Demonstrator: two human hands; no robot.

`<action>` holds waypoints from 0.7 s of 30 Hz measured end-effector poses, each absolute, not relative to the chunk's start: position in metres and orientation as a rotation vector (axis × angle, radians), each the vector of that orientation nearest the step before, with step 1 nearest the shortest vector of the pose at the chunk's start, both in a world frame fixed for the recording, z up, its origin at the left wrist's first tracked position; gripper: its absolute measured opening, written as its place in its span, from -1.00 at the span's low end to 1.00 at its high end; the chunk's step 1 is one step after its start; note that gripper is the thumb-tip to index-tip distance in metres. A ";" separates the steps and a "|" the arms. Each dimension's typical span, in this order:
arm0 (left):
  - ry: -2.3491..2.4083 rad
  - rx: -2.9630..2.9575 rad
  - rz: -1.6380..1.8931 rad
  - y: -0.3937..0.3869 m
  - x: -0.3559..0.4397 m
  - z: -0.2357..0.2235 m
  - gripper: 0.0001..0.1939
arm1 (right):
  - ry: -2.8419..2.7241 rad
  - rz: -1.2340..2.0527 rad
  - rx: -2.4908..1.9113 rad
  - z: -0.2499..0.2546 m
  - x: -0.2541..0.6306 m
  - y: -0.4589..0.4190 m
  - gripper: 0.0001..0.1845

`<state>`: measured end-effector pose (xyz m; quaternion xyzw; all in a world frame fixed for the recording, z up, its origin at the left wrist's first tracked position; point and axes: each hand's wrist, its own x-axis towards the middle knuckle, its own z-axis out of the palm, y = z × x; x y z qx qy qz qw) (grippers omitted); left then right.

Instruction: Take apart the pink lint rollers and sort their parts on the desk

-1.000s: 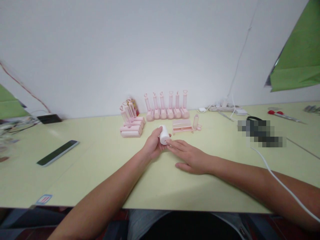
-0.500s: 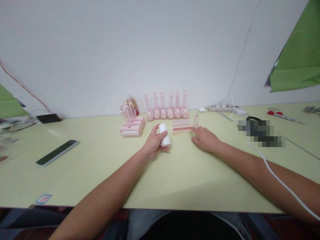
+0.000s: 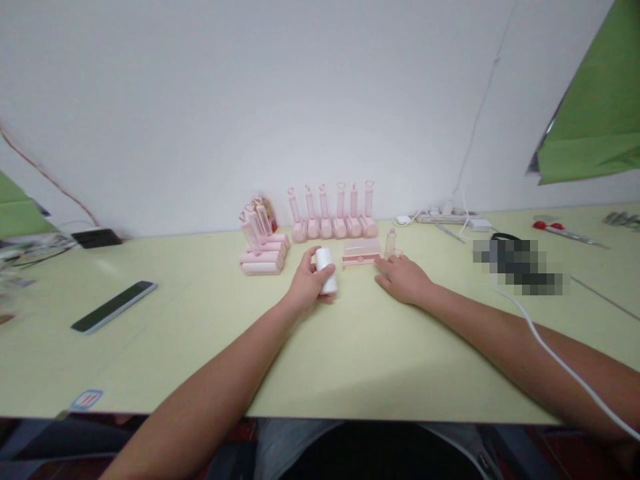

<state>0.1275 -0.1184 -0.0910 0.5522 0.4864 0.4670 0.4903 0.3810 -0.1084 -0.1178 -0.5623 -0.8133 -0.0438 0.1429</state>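
My left hand is closed around a short white roll, held just above the pale yellow table. My right hand lies on the table with its fingers stretched forward and nothing in them. Its fingertips are next to a small upright pink handle and a clear pink case. Behind them stands a row of several pink rollers with heart-topped handles. A stack of pink rollers lies to the left of the white roll.
A dark phone lies at the left. A white cable crosses my right forearm. A power strip, red-handled scissors and a blurred dark object sit at the right. Green sheets hang at both sides.
My right hand left the white roll, reached forward right to the small pink handle, and now rests there. My left hand keeps the roll, turned more upright.
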 end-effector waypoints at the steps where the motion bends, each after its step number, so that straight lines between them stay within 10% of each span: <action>1: 1.185 1.346 1.133 -0.118 0.127 -0.091 -0.28 | -2.351 -0.123 -1.621 -0.119 0.381 -0.107 -0.55; 21: 1.190 1.395 1.095 -0.119 0.127 -0.090 -0.30 | -2.178 0.052 -1.221 -0.124 0.379 -0.112 -0.81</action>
